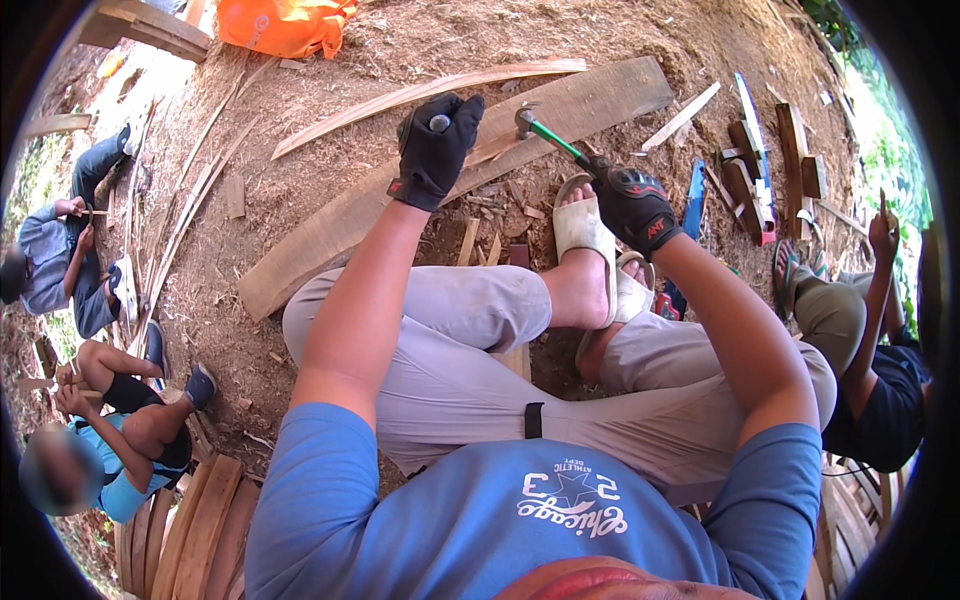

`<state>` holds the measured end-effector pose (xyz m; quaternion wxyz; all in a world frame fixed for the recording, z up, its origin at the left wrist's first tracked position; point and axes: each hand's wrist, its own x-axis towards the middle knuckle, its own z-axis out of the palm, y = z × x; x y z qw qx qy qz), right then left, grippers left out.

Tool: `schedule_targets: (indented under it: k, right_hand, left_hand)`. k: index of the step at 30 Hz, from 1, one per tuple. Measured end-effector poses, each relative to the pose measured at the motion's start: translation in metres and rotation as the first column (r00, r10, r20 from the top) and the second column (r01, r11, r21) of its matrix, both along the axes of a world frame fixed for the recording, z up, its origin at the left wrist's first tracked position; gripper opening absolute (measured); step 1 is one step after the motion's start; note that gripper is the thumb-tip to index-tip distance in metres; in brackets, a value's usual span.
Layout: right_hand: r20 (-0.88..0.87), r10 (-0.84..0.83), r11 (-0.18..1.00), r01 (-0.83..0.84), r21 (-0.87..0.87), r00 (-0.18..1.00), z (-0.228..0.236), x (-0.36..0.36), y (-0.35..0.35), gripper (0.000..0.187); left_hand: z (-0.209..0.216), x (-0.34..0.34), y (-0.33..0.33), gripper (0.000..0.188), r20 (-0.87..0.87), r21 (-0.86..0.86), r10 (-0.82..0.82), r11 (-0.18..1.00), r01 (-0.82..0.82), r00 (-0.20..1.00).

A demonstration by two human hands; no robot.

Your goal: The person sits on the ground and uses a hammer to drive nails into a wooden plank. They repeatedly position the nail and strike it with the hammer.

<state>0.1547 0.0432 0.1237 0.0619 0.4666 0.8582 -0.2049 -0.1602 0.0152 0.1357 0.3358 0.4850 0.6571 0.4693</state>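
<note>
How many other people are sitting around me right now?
3: one in grey at upper left, one in light blue at lower left, one in dark clothes at right. Others may be out of view.

An open-air woodworking yard: bare dirt ground [300, 200] strewn with wood chips, long planks [450, 170], stacked offcuts [770, 160], and 3 other people sitting working nearby.

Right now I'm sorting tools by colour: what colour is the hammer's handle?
Green, with a metal head; the hammer shows best in the head view, held in the gloved right hand.
</note>
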Motion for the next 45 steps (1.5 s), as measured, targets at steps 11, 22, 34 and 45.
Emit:
schedule_targets:
  k: [11,22,34,45]
  right_hand:
    - [-0.273,-0.099,0.991,0.119,0.061,0.957,0.066,-0.027,0.018,0.032]
    - [-0.373,0.189,0.931,-0.045,0.362,0.908,0.208,-0.02,-0.045,0.023]
    - [-0.269,0.205,0.896,-0.07,0.438,0.941,0.171,-0.045,-0.058,0.03]
    - [-0.259,0.302,0.875,-0.16,0.456,0.917,0.197,-0.042,-0.057,0.031]
  left_hand:
    - [-0.007,0.006,0.0,0.037,0.107,0.026,0.069,0.997,-0.072,0.992]
    - [-0.024,0.014,0.005,0.019,0.209,0.112,0.07,0.989,-0.095,0.975]
    - [-0.009,0.002,0.005,0.031,-0.043,0.007,-0.044,0.999,0.045,0.998]
    - [-0.017,0.003,0.006,0.024,-0.191,0.038,-0.018,0.999,0.026,0.981]
